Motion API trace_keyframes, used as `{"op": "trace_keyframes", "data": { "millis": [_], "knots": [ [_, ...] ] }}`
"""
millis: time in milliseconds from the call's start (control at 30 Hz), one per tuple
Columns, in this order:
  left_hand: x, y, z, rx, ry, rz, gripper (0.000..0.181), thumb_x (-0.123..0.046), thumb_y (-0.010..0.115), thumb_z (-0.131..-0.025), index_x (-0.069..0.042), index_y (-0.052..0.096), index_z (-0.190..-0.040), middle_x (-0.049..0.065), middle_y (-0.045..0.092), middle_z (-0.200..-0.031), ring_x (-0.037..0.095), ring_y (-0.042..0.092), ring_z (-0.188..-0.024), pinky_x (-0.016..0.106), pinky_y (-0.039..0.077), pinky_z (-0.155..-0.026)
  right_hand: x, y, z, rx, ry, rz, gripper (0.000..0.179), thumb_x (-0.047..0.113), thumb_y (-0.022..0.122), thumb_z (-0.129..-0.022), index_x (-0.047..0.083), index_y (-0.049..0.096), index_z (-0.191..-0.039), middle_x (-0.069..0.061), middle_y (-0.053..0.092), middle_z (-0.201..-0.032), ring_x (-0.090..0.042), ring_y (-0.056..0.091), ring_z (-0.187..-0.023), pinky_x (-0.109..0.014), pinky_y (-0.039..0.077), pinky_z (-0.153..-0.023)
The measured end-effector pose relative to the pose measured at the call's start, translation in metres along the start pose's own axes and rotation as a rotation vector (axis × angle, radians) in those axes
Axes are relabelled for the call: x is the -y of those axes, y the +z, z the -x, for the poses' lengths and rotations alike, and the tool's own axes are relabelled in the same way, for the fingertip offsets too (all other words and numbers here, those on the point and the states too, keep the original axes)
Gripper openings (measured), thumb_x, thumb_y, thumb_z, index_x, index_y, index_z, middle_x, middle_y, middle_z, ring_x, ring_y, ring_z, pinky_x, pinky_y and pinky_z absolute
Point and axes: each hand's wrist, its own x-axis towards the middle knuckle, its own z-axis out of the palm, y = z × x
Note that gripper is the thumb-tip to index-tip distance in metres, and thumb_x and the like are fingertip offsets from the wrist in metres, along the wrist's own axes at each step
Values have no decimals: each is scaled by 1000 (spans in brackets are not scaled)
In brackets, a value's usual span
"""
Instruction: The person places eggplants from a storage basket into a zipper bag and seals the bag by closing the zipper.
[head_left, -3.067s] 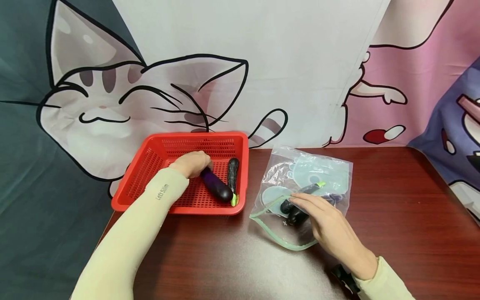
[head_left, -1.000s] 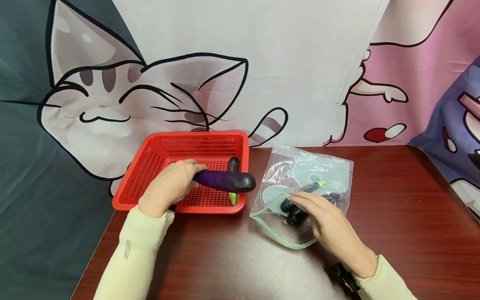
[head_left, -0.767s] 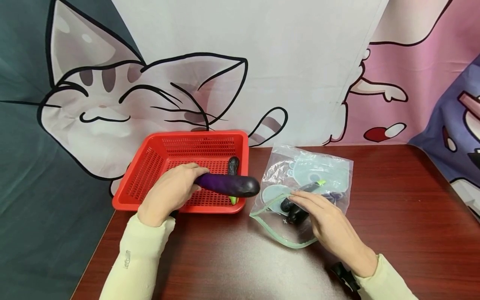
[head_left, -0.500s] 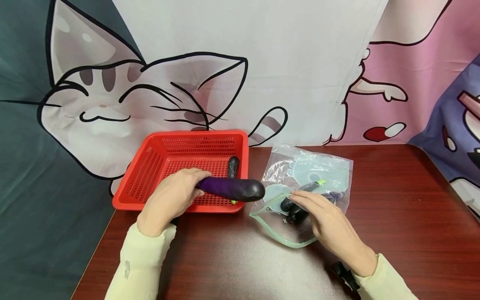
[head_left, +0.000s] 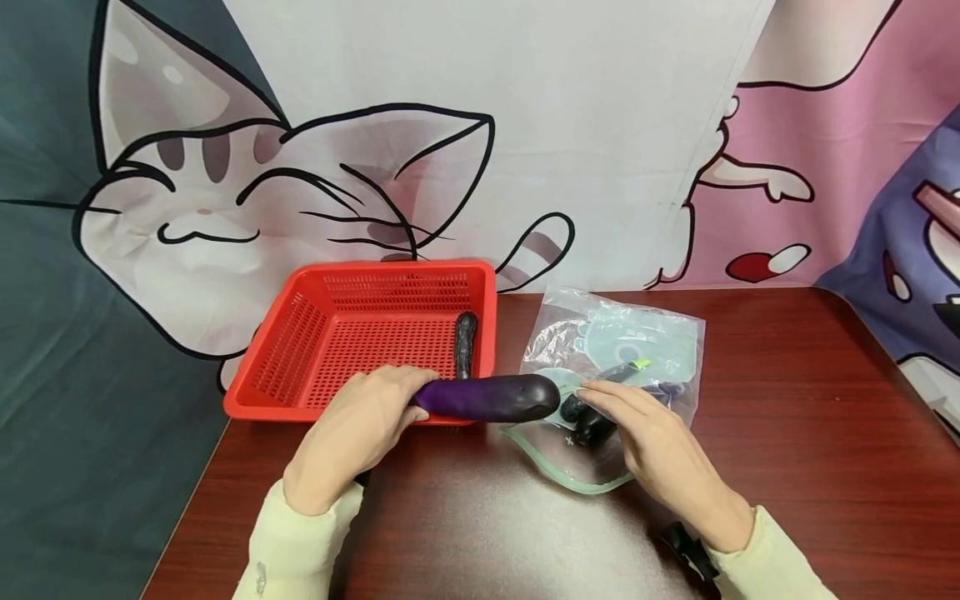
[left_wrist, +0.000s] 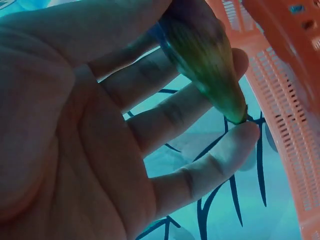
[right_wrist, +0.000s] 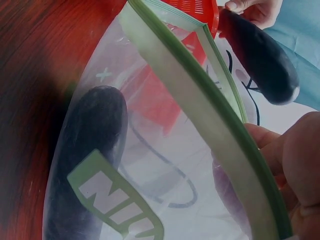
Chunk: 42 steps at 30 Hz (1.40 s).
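My left hand point(head_left: 360, 433) grips a long purple eggplant point(head_left: 487, 398) near its stem end. In the left wrist view the thumb and fingers lie about its green cap point(left_wrist: 205, 60). Its rounded dark end points right, overlapping the left part of a clear zip bag point(head_left: 570, 475). My right hand point(head_left: 667, 454) holds the bag's upper rim, keeping the mouth open toward the front left. Inside the bag lie a dark eggplant point(head_left: 595, 429) and a dark, bumpy cucumber-like vegetable point(head_left: 574, 408). In the right wrist view the held eggplant point(right_wrist: 262, 57) hangs beyond the green zip edge point(right_wrist: 200, 92).
A red perforated basket point(head_left: 262, 379) stands at the back left, with one dark, wrinkled, cucumber-like vegetable point(head_left: 465, 337) along its right side. Both rest on a reddish-brown table point(head_left: 795, 417). Behind it hangs a cartoon-print cloth point(head_left: 600, 125).
My left hand has lifted the eggplant out of the basket and carried it right and toward the front, up to the bag. The right hand and the bag have stayed in place.
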Motion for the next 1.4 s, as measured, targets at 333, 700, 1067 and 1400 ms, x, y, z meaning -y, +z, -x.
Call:
{"op": "trace_keyframes", "data": {
  "millis": [333,700,1067,1400],
  "knots": [
    [-15,6,13,28,-29,-16,40,-27,77,-87,-12,69,-123,2,69,-112,24,65,-102,44,50,-74,0,0,0,0,1,1,53,-12,42,-87,6,64,-131,-9,62,-134,-28,58,-122,-18,27,-113],
    [-31,8,23,20,-27,2,41,-31,74,-88,-17,69,-126,-2,68,-119,22,62,-109,42,46,-79,-2,2,1,-22,-24,15,59,-17,44,-80,5,64,-131,-9,62,-133,-29,59,-120,-17,26,-113],
    [-43,7,29,-12,16,22,41,-34,75,-86,-17,71,-124,-7,70,-114,11,66,-101,33,41,-69,-2,0,0,-4,-8,3,55,-14,43,-84,5,64,-131,-10,62,-133,-29,58,-122,-18,26,-113],
    [-48,9,31,-18,37,-18,29,-30,74,-88,-17,73,-115,-7,70,-108,11,66,-92,32,42,-63,-1,-2,0,-5,5,-5,50,-9,42,-90,6,63,-132,-9,62,-134,-29,58,-122,-18,27,-113]
  ]
}}
